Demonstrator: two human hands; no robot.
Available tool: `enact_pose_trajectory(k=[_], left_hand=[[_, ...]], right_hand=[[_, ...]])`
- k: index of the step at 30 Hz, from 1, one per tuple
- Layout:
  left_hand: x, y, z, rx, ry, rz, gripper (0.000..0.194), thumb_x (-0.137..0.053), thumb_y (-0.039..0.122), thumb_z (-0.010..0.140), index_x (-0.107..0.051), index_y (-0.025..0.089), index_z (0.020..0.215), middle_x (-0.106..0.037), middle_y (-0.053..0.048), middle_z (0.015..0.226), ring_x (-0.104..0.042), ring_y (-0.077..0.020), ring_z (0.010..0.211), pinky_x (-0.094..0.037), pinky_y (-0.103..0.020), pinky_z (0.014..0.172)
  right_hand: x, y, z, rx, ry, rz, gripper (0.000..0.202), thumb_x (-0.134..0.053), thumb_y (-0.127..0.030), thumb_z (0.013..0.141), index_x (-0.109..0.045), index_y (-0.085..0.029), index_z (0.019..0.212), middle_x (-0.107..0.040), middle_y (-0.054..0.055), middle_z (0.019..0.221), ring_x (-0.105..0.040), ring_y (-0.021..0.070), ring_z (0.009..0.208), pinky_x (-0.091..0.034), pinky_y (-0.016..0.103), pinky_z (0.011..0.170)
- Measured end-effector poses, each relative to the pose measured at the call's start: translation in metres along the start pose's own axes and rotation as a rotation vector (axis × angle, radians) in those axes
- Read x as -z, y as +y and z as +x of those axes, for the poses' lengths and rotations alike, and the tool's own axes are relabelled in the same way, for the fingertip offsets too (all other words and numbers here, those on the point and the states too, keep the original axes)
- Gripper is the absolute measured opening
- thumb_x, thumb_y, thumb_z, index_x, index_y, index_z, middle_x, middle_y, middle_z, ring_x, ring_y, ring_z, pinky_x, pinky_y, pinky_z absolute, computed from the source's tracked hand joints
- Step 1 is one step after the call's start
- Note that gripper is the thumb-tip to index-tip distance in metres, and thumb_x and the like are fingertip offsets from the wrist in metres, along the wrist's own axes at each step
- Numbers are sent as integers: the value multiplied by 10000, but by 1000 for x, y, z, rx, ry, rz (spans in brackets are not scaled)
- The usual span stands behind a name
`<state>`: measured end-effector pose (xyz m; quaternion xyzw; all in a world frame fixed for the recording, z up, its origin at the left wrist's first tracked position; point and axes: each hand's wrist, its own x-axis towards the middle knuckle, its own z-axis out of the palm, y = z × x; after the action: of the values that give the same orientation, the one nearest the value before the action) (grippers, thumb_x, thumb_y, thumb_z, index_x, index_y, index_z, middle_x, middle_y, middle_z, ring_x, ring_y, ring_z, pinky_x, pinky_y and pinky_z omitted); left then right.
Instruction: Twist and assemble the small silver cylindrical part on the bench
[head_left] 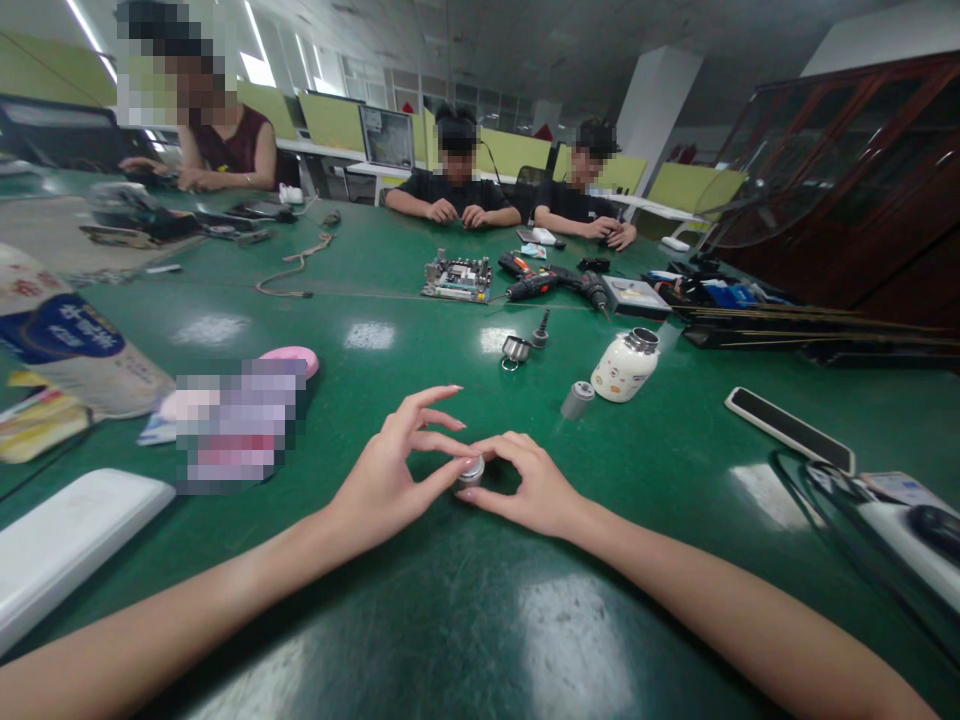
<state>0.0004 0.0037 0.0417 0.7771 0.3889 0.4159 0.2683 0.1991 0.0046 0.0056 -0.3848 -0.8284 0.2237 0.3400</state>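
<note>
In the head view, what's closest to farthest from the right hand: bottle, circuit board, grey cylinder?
From the right hand:
1. Grey cylinder, just beyond, rightward.
2. White bottle, past the cylinder.
3. Circuit board, far ahead, slightly left.

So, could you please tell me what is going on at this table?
Both hands are on one small silvery cylindrical part. The right hand pinches it by the side, while the left hand has its thumb and forefinger at the top. Just beyond them, a grey cylinder stands on the green table beside an open, white patterned bottle. A circuit board lies farther back.
</note>
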Motion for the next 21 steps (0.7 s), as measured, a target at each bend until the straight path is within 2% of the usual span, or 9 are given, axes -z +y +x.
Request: enact_pose_trajectory(k=[4,7,9,11,13,18,21], left_hand=[[4,-1,3,1,127,28,407,-669,336,836,-489,240,1188,-734,-43,943,-687,-243,977,-501,-433,925],[9,-10,8,28,235,86,353,-678,374,822,-531,229,1109,-736,-41,932,-701,-240,922,-520,-411,890],[11,-21,11,62,191,107,357,-685,387,808,-538,223,1088,-747,-33,896,-715,-236,863,-530,-405,863],[11,-35,11,99,65,110,362,-676,381,809,-535,221,1102,-761,-22,862,-724,-231,828,-538,-395,836],[10,-46,10,108,-19,133,386,-663,364,818,-529,224,1153,-773,-17,846,-721,-237,883,-526,-399,853],[10,-59,9,39,-40,280,688,-713,343,792,-400,227,1393,-781,-47,951,-620,-267,1150,-401,-483,1002],[12,-60,10,39,-64,309,725,-719,330,793,-376,216,1422,-786,-48,906,-619,-273,1145,-371,-504,1011]], right_hand=[[1,-2,1,-23,-19,-11,336,-772,-388,781,-634,-248,1053,-720,16,998,-636,193,901,-435,333,824],[2,-3,1,-31,-31,1,318,-772,-372,785,-631,-240,1037,-721,10,981,-631,187,889,-426,332,827],[3,-3,1,-33,-35,6,310,-773,-361,785,-631,-241,1033,-720,7,979,-627,185,886,-422,329,822],[3,-4,1,-36,-36,4,311,-774,-359,784,-631,-242,1034,-719,5,977,-624,185,883,-420,329,817],[3,-4,1,-42,-38,-1,312,-771,-362,786,-631,-243,1039,-718,7,985,-622,186,886,-422,331,821],[3,-3,1,-45,-45,-15,304,-764,-370,788,-632,-249,1035,-717,10,1005,-628,189,906,-431,334,835],[2,-2,1,-39,-39,-17,323,-768,-382,783,-630,-250,1043,-716,10,1010,-628,189,907,-431,333,835]])
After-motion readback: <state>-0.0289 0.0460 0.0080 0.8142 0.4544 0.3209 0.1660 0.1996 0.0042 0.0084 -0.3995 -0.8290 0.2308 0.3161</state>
